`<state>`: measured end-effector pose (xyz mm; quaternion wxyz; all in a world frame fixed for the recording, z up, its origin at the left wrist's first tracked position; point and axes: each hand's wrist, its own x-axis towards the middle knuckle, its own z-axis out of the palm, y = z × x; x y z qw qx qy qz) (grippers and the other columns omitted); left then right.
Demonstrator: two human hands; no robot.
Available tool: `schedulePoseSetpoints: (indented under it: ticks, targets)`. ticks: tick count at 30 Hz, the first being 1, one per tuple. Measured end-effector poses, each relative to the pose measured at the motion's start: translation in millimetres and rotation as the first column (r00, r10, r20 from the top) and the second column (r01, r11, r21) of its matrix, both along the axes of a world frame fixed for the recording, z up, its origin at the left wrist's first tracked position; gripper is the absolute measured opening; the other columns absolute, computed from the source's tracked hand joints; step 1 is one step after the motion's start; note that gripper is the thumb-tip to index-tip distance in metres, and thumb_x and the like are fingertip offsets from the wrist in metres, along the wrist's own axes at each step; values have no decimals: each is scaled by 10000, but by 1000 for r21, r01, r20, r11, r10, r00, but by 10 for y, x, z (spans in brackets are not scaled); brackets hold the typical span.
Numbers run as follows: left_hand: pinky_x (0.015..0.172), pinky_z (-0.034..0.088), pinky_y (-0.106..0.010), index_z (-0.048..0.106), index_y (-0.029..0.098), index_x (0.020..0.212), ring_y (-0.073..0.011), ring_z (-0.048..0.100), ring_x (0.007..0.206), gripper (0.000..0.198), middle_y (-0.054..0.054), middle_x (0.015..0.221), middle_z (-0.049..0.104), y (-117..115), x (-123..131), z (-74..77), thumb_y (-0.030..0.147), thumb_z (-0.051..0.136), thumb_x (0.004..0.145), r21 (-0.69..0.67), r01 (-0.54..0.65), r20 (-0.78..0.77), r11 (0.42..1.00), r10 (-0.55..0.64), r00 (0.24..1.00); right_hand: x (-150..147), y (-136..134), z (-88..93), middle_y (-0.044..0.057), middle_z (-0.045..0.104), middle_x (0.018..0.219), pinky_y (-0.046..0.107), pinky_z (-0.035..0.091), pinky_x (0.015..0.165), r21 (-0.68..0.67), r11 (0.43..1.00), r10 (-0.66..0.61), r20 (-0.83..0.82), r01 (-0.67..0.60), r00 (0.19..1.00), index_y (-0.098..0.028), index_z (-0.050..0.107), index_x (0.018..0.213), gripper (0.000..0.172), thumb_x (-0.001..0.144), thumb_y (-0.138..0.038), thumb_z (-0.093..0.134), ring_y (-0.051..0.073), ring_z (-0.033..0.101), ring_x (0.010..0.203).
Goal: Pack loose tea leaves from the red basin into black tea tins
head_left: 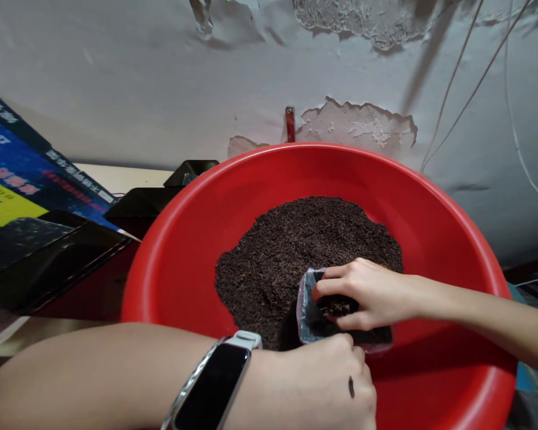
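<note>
Where the container (308, 319) opens, right fingers (333, 288) curl loosely — apparently round grains (341, 306).

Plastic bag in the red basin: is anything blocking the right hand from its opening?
Nothing visible does. The right hand has its fingertips at the mouth of the plastic bag, with dark, loose material beneath them. The left hand is by the bag's near edge, not between them.

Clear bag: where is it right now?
In the head view, the bag is right of centre within the tub's rim, just beyond the left hand, with the right hand in its mouth.
</note>
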<state>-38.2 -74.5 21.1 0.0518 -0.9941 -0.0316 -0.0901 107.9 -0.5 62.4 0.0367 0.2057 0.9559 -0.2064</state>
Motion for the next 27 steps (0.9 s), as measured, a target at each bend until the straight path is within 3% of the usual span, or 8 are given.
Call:
schedulePoseSetpoints:
  ticks: [13,16,19,27]
  targets:
    - [479,414,-290,568,155,599,-135,467,470,133,-25,579,593,-10,32,-7,183,656,695,21,-20,-6,1000,20,1000,23,-29,1,34,596,976,224,272,532,76,997,31,33,-33,999,-222,570,1065,287,787,-293,560,120,528,659]
    - [500,430,-292,593,142,638,-140,486,491,107,-25,591,599,-29,27,32,197,664,697,39,-69,-28,997,70,997,19,-27,-3,35,593,984,227,258,520,106,994,26,45,-31,999,-229,567,1069,291,789,-306,559,118,529,646]
    - [542,450,-301,616,132,681,-148,514,528,85,-28,618,611,-54,26,68,197,667,703,57,-120,-60,991,124,991,18,-23,-3,39,595,976,229,254,515,124,992,31,51,-37,998,-229,565,1068,287,794,-313,550,118,536,638]
    - [553,455,-308,622,133,679,-152,513,535,78,-33,624,618,-62,41,52,190,670,703,50,-122,-50,991,124,991,28,-18,-6,49,605,988,229,272,520,141,989,37,59,-46,998,-221,560,1070,293,794,-319,548,133,566,656]
